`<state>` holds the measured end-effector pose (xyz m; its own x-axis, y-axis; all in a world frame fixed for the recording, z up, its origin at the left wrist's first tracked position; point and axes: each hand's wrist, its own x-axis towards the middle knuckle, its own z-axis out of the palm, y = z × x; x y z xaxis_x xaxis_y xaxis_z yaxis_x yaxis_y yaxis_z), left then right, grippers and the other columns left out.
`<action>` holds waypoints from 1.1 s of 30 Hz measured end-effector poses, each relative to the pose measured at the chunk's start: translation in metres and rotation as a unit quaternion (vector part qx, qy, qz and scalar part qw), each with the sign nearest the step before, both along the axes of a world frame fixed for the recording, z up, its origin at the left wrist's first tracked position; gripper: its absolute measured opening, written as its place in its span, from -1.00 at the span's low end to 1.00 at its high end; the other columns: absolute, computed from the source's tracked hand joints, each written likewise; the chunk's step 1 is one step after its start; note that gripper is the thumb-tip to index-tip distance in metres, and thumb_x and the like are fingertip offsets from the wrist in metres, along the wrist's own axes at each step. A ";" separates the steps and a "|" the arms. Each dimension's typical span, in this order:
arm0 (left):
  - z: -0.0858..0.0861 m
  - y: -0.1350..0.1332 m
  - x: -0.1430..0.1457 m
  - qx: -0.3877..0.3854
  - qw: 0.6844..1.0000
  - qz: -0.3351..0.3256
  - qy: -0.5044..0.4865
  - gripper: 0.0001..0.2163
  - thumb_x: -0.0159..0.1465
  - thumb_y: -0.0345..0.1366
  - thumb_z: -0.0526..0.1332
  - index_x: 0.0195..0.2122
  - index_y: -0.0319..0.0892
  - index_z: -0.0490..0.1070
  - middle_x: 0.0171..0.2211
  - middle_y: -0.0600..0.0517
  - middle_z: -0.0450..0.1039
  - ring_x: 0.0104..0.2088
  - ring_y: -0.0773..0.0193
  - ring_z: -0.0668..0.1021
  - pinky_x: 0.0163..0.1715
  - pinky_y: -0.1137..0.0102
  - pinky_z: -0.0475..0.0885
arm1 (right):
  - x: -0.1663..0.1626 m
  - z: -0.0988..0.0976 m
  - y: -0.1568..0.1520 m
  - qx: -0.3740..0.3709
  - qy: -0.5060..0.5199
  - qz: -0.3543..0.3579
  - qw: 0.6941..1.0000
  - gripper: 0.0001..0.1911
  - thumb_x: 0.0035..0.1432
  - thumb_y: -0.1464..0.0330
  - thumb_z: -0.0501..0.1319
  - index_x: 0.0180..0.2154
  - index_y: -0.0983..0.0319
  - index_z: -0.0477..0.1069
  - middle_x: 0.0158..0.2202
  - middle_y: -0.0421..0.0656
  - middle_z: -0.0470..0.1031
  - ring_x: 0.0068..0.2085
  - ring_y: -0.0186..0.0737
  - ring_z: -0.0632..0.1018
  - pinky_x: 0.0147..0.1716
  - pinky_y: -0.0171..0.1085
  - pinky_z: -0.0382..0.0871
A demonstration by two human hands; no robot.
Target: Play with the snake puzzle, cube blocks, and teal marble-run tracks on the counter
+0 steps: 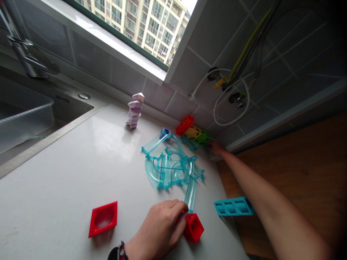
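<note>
My left hand (164, 225), with a dark band at the wrist, is closed, thumb and fingers pinching a red hollow block (194, 227) near the front of the counter. The block touches the lower end of a straight clear-blue track piece (191, 193). That piece leads up to a cluster of curved and straight blue marble-run tracks (173, 168) lying on the counter. Far off by the wall, my right hand (216, 148) reaches to the end of a green openwork block (203, 137); its fingers are mostly hidden. Beside it are a yellow block (193, 132) and a red block (185, 125).
A red square piece with a round hollow (103, 219) lies at the left. A blue three-hole block (234, 207) stands near the right edge, beside my forearm. A purple-white faceted stack (134, 111) stands at the back. The sink (73, 103) is left; pipes (217, 77) are on the wall.
</note>
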<state>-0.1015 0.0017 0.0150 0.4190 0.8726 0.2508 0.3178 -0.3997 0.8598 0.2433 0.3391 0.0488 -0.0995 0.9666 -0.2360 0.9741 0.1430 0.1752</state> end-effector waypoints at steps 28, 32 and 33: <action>0.018 -0.059 -0.027 0.146 0.985 0.077 0.057 -0.85 0.42 -0.41 0.10 -0.12 -0.11 0.46 -0.19 -0.07 0.52 -0.14 0.13 0.55 -0.11 0.26 0.49 | -0.089 0.033 -0.366 0.049 0.263 0.324 0.908 -0.80 0.40 0.34 0.15 -0.10 0.17 0.55 -0.28 -0.09 0.59 -0.31 -0.19 0.58 -0.30 -0.30 0.33; 0.031 -0.077 -0.054 0.184 0.973 0.080 0.113 -0.84 0.39 -0.46 0.15 -0.12 -0.11 0.47 -0.18 -0.08 0.54 -0.11 0.12 0.56 -0.10 0.26 0.50 | -0.057 -0.011 -0.372 0.098 0.317 0.303 0.893 -0.73 0.45 0.31 0.08 -0.23 0.21 0.52 -0.37 -0.10 0.54 -0.35 -0.20 0.54 -0.33 -0.28 0.29; 0.035 -0.079 -0.060 0.190 0.970 0.091 0.126 -0.84 0.39 -0.45 0.15 -0.12 -0.11 0.47 -0.17 -0.08 0.54 -0.10 0.12 0.56 -0.09 0.26 0.50 | -0.051 -0.020 -0.373 0.101 0.330 0.299 0.890 -0.71 0.46 0.30 0.07 -0.26 0.21 0.51 -0.40 -0.12 0.52 -0.38 -0.21 0.53 -0.35 -0.28 0.28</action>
